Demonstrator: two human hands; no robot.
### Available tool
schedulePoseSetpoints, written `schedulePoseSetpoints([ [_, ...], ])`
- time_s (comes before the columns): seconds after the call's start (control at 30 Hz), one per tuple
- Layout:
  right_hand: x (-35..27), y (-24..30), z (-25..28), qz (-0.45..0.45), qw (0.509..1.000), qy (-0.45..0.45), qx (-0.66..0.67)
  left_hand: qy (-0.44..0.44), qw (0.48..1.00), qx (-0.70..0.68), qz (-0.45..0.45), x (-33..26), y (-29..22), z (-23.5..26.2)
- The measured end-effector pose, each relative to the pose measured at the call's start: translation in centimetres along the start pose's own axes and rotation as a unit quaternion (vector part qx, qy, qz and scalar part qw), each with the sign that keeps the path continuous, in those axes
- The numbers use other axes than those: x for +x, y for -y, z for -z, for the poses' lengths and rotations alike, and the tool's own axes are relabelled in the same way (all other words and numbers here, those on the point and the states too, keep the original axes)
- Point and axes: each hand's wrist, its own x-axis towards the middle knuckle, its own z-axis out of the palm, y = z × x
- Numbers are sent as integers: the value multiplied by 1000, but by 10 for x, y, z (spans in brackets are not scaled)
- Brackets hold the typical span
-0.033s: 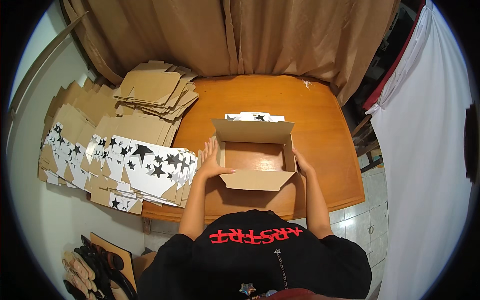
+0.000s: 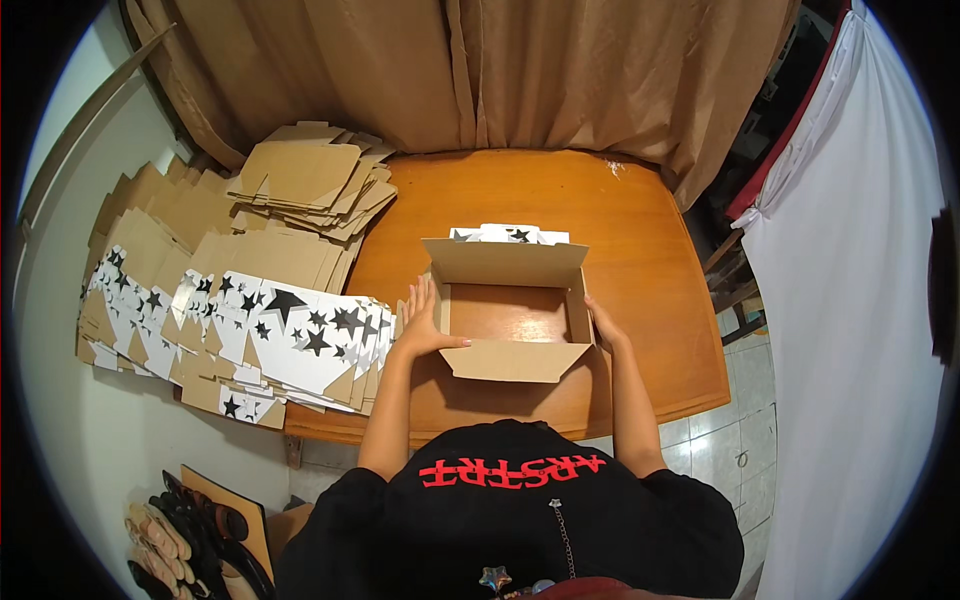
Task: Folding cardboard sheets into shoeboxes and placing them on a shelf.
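Brown curtains (image 2: 560,70) hang behind a rounded wooden counter (image 2: 650,250), seen from above. At far left, stacks of flattened cardboard box blanks, white with black stars (image 2: 270,330), fan across the counter's left edge and overhang it; behind them sits a pile of plain brown flattened cardboard blanks (image 2: 310,180). On the floor at lower left lie several pairs of sandals (image 2: 185,540), partly cut off by the rim. Centre — an open brown cardboard box with a star-printed outer face (image 2: 510,300) stands upright near the counter's front edge, its back flap raised and its front flap folded outward toward the person. The left hand (image 2: 425,325) lies flat, fingers spread, against the box's left wall, thumb hooked over the front corner; this grip is wide, pressing rather than clasping. The right hand (image 2: 602,325) rests against the right wall — fingers extended, likewise not closed. At far right, a white cloth sheet (image 2: 850,300) hangs beside the counter.
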Motion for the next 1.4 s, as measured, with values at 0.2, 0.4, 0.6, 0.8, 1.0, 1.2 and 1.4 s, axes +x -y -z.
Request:
schedulePoseSetpoints([
  [0.2, 3, -6, 6, -53, 998, 23, 21, -15, 1000, -7, 12, -1, -3, -1],
  [0.4, 10, -10, 6, -1, 999, 6, -34, 4, 999, 33, 3, -5, -2, 4],
  [0.6, 27, -20, 11, -2, 996, -85, 17, 116, 993, 30, -25, -13, -10, 21],
  [0.8, 22, -9, 5, 55, 972, -167, -157, 19, 1000, 5, -5, -14, 0, 4],
  [1.0, 21, 5, -7, 133, 792, -360, -475, 6, 1000, 20, 6, -7, -6, 2],
  [1.2, 27, 20, -15, 368, 870, -213, -249, -13, 998, 20, 60, -9, -22, -8],
  [1.4, 8, 18, -2, 364, 850, -97, -367, -60, 996, 0, 63, -9, -18, -14],
])
